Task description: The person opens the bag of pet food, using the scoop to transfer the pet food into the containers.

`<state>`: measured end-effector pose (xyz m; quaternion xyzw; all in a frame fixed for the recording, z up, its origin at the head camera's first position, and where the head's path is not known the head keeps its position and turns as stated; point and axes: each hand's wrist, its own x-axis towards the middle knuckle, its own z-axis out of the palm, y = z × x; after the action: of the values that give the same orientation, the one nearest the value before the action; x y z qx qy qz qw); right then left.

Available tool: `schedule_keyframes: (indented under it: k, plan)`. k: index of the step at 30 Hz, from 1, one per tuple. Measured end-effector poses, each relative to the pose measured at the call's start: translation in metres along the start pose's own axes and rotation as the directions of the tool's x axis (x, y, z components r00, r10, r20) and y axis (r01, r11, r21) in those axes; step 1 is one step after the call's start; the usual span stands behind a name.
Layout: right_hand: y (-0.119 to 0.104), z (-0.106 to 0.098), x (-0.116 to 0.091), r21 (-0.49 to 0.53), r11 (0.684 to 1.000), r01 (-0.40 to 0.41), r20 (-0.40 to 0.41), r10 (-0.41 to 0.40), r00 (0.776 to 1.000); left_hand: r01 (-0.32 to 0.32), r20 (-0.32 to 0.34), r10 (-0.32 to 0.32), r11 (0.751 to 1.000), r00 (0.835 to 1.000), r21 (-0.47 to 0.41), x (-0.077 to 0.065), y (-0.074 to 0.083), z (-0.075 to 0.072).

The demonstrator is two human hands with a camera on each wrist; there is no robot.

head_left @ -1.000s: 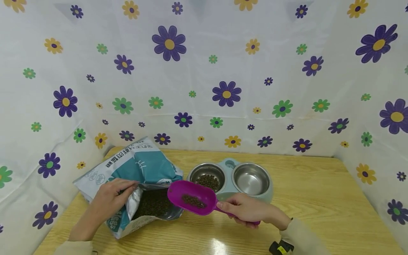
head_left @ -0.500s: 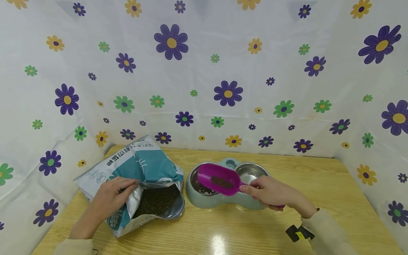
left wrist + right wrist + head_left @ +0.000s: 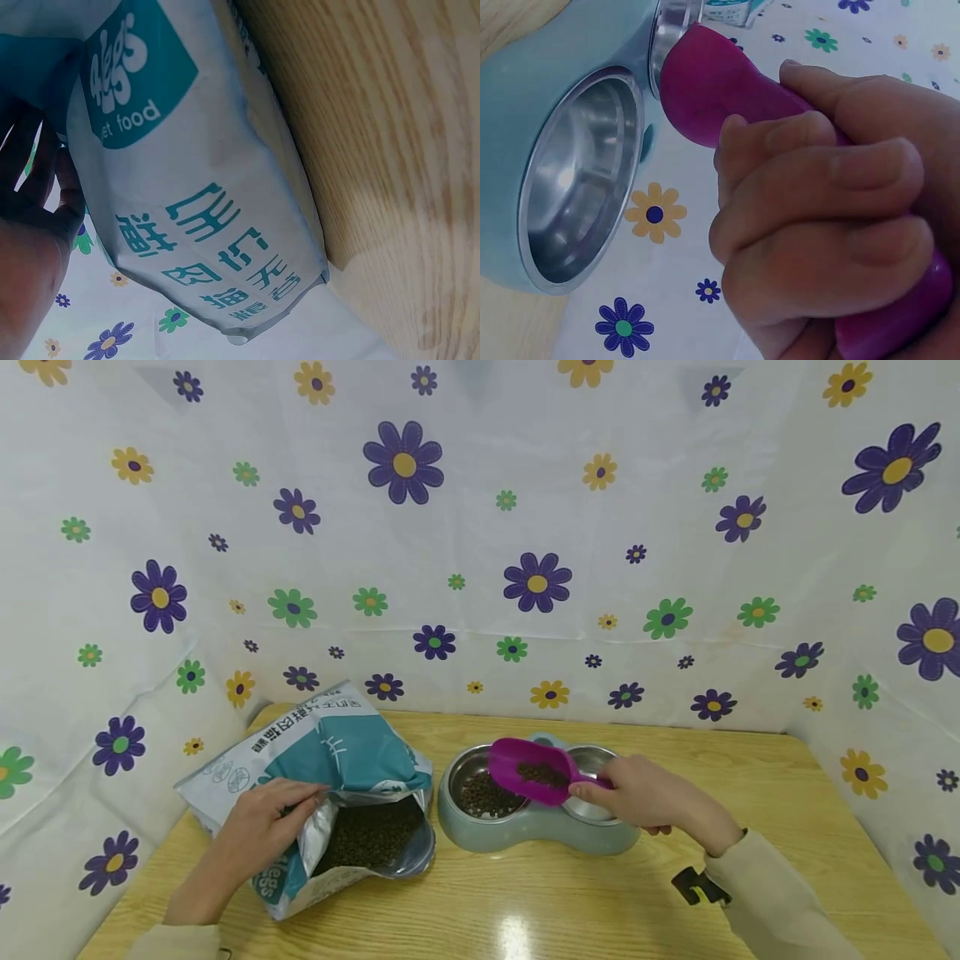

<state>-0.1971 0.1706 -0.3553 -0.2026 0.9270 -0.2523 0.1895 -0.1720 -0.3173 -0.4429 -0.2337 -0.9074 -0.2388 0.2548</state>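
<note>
In the head view my right hand (image 3: 645, 793) grips the handle of a magenta scoop (image 3: 517, 760) that carries some brown kibble (image 3: 543, 774). The scoop hangs over the inner side of the left steel bowl (image 3: 467, 765), which has kibble in its bottom. The right steel bowl (image 3: 588, 812) lies partly behind my hand; the right wrist view shows its bare inside. My left hand (image 3: 262, 827) holds the folded-back edge of an open pet food bag (image 3: 375, 752), white and teal, lying tilted with kibble inside. In the left wrist view the bag (image 3: 202, 165) covers part of my fingers.
Both bowls sit in a pale blue-green double stand (image 3: 487, 837) on the wooden table (image 3: 735, 793). A white cloth with printed flowers (image 3: 480, 527) hangs behind the table and along both sides. A black strap (image 3: 699, 887) shows by the right sleeve.
My right hand has carried the scoop from beside the bag's mouth rightward to above the left bowl, and slightly farther right since. My left hand stays on the bag.
</note>
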Motion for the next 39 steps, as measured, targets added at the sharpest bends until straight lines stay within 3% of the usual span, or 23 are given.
schedule_keyframes:
  k: [7, 13, 21, 33, 39]
  plan:
    - [-0.004, 0.001, 0.006, -0.05, 0.998, 0.025, -0.019, -0.026, 0.999, -0.032, -0.025, 0.031, 0.999, 0.999, -0.024, 0.0, 0.002, 0.0]
    - [-0.01, 0.006, 0.012, -0.098, 0.995, -0.01, -0.039, 0.006, 0.999, -0.024, -0.018, 0.024, 0.999, 1.0, -0.022, -0.001, 0.002, 0.001]
    - [-0.018, 0.012, 0.019, -0.262, 0.965, -0.011, -0.101, -0.016, 0.995, -0.011, -0.009, 0.011, 1.0, 1.0, -0.011, -0.002, -0.001, 0.001]
    - [-0.031, 0.028, 0.021, -0.511, 0.858, -0.059, -0.258, -0.088, 0.962, -0.03, -0.03, 0.03, 0.999, 0.999, -0.017, 0.0, 0.0, 0.001]
    - [-0.032, 0.037, 0.02, -0.642, 0.765, -0.057, -0.346, -0.222, 0.912, -0.035, -0.031, 0.034, 0.999, 0.999, -0.013, 0.001, 0.0, 0.0]
